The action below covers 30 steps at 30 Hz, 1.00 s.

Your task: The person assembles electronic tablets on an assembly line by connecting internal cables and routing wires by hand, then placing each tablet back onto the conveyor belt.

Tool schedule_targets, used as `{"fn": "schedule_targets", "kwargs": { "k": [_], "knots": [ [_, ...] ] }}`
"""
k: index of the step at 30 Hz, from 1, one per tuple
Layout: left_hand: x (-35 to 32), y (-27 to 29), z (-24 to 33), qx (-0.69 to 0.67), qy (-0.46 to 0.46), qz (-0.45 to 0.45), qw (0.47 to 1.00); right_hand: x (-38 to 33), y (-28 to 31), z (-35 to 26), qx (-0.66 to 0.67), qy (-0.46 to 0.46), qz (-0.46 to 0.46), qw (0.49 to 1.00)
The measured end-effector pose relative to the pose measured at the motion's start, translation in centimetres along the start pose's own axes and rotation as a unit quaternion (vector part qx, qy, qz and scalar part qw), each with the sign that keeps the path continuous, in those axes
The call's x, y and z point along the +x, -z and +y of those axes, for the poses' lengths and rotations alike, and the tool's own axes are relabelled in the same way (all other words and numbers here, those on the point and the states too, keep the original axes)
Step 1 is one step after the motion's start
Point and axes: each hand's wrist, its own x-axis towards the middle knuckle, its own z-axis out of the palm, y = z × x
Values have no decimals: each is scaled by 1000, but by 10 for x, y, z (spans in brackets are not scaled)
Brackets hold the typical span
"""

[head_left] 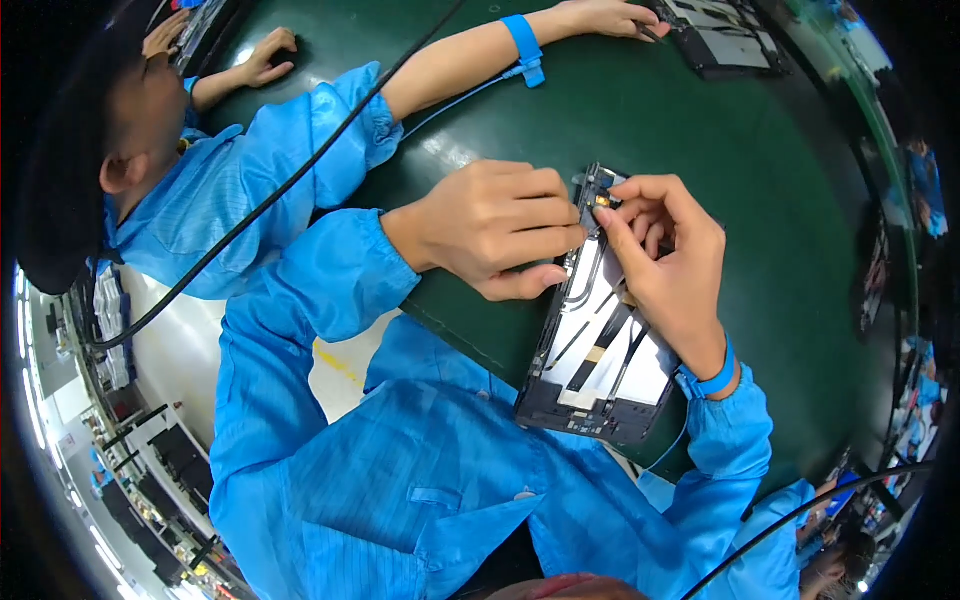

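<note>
An opened tablet (655, 375) lies slantwise at the near edge of the green table, its inside facing up. Silvery panels, black ribbon cables and a dark frame show in it. My left hand (500, 230) has its fingers curled together against the tablet's upper left edge, the thumb lower along the same side. Over the tablet's far end, my right hand (665, 260) pinches with thumb and forefinger beside a small gold-coloured part (602, 201). What sits between those fingertips is too small to make out. A blue wrist strap (718, 378) circles my right wrist.
The green table (800, 200) stretches away to the right. At my left a co-worker in a blue smock (290, 150) reaches across toward another opened device (728, 42) at the far side. A black cable (290, 190) crosses the upper left of the view.
</note>
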Motion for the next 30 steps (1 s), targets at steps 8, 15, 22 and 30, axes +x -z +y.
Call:
{"fn": "schedule_targets", "kwargs": {
  "k": [8, 15, 22, 30],
  "knots": [
    [-4, 1, 9, 11, 31, -35, 999, -2, -1, 1, -21, 1, 10, 1000],
    [-2, -2, 17, -5, 88, -51, 995, 1, 4, 1, 0, 9, 8, 1000],
    [-12, 9, 100, -96, 292, -17, 951, 0, 14, 22, 105, 65, 127, 984],
    [-3, -12, 157, -164, 242, -161, 943, 25, 79, 65, 74, -27, 215, 974]
  ]
}}
